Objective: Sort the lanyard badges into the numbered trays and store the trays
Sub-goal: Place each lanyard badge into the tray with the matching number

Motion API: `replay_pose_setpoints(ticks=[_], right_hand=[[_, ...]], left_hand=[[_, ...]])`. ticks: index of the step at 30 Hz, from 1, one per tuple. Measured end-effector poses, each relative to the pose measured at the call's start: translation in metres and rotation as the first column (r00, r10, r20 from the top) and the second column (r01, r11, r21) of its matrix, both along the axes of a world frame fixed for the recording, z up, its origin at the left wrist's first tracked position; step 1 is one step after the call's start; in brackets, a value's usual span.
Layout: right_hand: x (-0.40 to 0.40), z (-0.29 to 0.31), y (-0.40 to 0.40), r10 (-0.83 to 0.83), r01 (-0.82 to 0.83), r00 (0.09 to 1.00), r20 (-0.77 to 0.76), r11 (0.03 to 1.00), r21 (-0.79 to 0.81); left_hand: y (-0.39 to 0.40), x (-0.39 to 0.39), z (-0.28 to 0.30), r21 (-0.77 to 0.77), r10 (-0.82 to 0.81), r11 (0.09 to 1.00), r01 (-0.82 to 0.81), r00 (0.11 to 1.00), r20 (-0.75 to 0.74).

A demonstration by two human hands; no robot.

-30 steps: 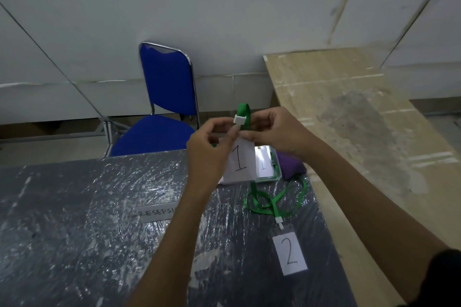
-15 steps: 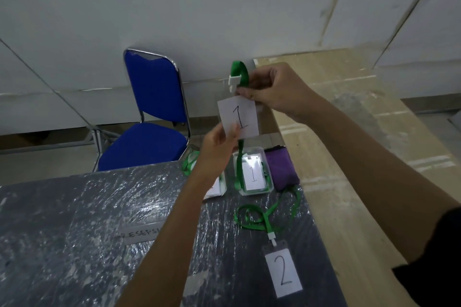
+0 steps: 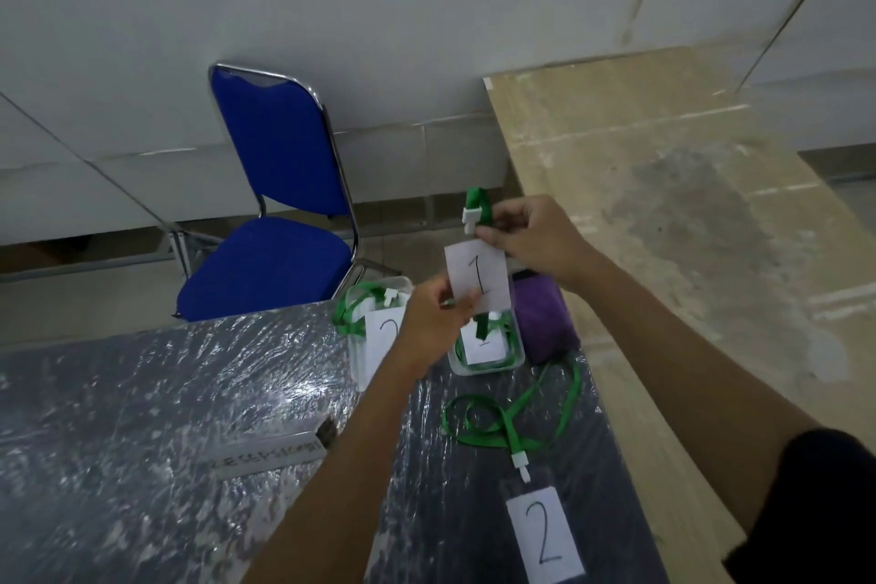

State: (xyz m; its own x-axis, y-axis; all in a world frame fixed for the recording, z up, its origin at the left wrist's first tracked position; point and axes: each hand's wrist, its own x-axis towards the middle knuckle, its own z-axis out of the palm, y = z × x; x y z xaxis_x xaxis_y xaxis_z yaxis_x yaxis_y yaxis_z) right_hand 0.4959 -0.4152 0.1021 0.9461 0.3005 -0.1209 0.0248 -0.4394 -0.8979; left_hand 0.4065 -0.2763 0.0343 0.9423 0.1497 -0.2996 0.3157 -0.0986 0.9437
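Note:
A white badge marked 1 (image 3: 479, 276) hangs in the air over the far right of the table. My right hand (image 3: 531, 242) pinches its green lanyard and white clip (image 3: 475, 209) at the top. My left hand (image 3: 433, 322) pinches the badge's lower left corner. Right below it stands a clear tray (image 3: 516, 358) holding a badge marked 1 with green strap. To its left a second clear tray (image 3: 356, 358) holds a badge marked 2 and a green lanyard. Another badge marked 2 (image 3: 545, 536) lies on the table near me, its green lanyard (image 3: 502, 422) spread out.
The table (image 3: 142, 441) is covered in shiny dark plastic wrap and carries a white label strip (image 3: 265, 458). A purple pouch (image 3: 545, 318) sits right of the trays. A blue chair (image 3: 279, 213) stands behind the table. A wooden board (image 3: 687, 251) runs along the right.
Both hands have come down with the badge marked 1, from high in front of the wall to just above the tray that holds a 1.

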Motion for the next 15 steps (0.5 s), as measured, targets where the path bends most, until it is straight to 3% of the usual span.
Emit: replay_pose_setpoints(ticks=[3,7,15], right_hand=[[-0.005,-0.042,0.000,-0.011,0.004,0.998,-0.064,0.994,-0.113],[-0.009,-0.089,0.002,-0.025,-0.002,0.993,-0.118,0.976,-0.219],[-0.018,-0.136,0.007,0.056,-0.101,0.992,-0.109,0.878,-0.467]], left_hand=[[-0.005,-0.005,-0.032,0.038,0.047,0.998,-0.045,0.997,-0.054],[-0.014,-0.009,-0.068,0.232,0.114,0.968,-0.093,0.991,-0.076],[-0.032,-0.010,-0.102,0.393,0.234,0.898,-0.199,0.971,-0.044]])
